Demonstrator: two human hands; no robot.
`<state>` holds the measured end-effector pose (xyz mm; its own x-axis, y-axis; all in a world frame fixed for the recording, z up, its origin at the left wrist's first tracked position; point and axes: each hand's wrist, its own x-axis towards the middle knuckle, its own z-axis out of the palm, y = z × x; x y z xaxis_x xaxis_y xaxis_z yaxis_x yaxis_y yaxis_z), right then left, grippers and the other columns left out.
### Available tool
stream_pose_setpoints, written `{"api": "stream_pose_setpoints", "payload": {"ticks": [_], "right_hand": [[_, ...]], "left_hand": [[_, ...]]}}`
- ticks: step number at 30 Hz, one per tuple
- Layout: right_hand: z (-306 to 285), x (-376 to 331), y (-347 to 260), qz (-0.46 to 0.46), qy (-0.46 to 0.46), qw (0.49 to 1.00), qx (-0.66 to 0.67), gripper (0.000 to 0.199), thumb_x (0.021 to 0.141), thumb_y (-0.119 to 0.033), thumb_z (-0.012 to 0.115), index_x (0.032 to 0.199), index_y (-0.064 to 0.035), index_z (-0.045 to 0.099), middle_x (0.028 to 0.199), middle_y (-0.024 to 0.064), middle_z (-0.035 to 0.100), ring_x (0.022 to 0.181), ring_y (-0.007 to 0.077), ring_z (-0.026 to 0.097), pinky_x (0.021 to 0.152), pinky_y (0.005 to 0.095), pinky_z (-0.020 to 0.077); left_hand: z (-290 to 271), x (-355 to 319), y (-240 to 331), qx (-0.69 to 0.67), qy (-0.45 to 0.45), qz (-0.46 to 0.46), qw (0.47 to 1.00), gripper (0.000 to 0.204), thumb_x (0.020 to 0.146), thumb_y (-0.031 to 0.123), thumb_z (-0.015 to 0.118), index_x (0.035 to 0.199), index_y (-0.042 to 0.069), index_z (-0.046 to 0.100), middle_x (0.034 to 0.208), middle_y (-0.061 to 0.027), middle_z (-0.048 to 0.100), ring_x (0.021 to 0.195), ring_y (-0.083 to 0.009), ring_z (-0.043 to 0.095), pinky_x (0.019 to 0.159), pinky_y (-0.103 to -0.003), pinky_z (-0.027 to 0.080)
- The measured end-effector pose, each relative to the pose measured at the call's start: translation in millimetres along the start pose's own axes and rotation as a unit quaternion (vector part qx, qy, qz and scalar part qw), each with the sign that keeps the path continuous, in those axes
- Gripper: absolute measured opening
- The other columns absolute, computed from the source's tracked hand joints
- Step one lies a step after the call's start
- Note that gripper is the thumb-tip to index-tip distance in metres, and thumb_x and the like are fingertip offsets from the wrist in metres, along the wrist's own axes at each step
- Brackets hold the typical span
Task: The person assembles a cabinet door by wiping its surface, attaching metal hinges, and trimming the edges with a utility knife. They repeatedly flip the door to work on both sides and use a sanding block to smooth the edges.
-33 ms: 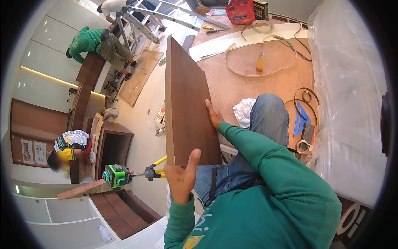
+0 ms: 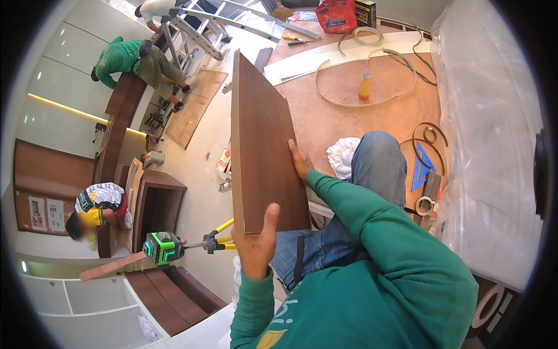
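Observation:
A brown wood-grain board (image 2: 264,157) stands tilted on edge before me, its long pale-lit edge turned to the left. My left hand (image 2: 254,244) grips the near lower corner, thumb up against the broad face and the other fingers mostly hidden beneath. At the board's right edge, my right hand (image 2: 300,161) holds on with one digit laid along the face; its remaining fingers are out of sight. Close to the right hand, a crumpled white cloth (image 2: 342,157) lies by my bent knee.
Left of the board stands a green laser level (image 2: 163,248) on a yellow-legged tripod. A bottle (image 2: 364,87), edging strips (image 2: 331,102), a blue set square (image 2: 422,166) and a tape roll (image 2: 425,205) lie rightward. Co-workers and a ladder (image 2: 197,38) occupy the far left.

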<state>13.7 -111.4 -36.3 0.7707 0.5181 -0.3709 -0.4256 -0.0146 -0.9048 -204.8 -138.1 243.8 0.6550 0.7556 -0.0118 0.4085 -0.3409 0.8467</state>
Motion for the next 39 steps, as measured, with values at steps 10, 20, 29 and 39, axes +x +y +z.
{"api": "stream_pose_setpoints", "payload": {"ticks": [10, 20, 29, 39], "right_hand": [[-6, 142, 92, 0.182, 0.039, 0.982, 0.033, 0.105, 0.102, -0.086, 0.031, 0.161, -0.0008, 0.05, 0.161, 0.0189, 0.055, 0.147, 0.0319, 0.052, 0.124, 0.0388, 0.0356], [-21, 227, 151, 0.127, 0.095, 0.985, 0.073, 0.107, 0.104, -0.082, 0.03, 0.161, 0.006, 0.046, 0.165, 0.0231, 0.05, 0.153, 0.035, 0.046, 0.128, 0.0387, 0.0301], [-32, 242, 140, 0.172, 0.114, 0.977, -0.058, 0.108, 0.1, -0.087, 0.037, 0.162, 0.0019, 0.048, 0.165, 0.0263, 0.049, 0.152, 0.0366, 0.048, 0.126, 0.0474, 0.0337], [-130, 105, 91, 0.184, 0.149, 0.666, -0.708, 0.092, 0.087, -0.053, 0.081, 0.159, -0.0126, 0.039, 0.169, 0.0318, 0.027, 0.149, 0.0559, 0.04, 0.118, 0.0579, 0.044]], "left_hand": [[55, 111, -140, 0.008, -0.069, 0.159, 0.985, 0.021, 0.097, 0.013, 0.08, 0.109, -0.003, 0.074, 0.097, -0.0182, 0.073, 0.087, -0.0357, 0.07, 0.077, -0.045, 0.057], [103, 172, -200, 0.038, -0.089, 0.215, 0.972, 0.019, 0.093, 0.01, 0.079, 0.105, -0.002, 0.071, 0.098, -0.0174, 0.07, 0.088, -0.0413, 0.063, 0.076, -0.05, 0.054], [112, 194, -217, 0.039, -0.082, 0.201, 0.975, 0.02, 0.096, 0.013, 0.079, 0.107, -0.002, 0.074, 0.095, -0.0201, 0.071, 0.09, -0.0404, 0.067, 0.078, -0.048, 0.055], [120, 165, -259, 0.054, -0.038, 0.198, 0.978, 0.06, 0.092, 0.015, 0.08, 0.148, 0.001, 0.065, 0.092, -0.0122, 0.077, 0.084, -0.0329, 0.067, 0.076, -0.041, 0.06]]}}
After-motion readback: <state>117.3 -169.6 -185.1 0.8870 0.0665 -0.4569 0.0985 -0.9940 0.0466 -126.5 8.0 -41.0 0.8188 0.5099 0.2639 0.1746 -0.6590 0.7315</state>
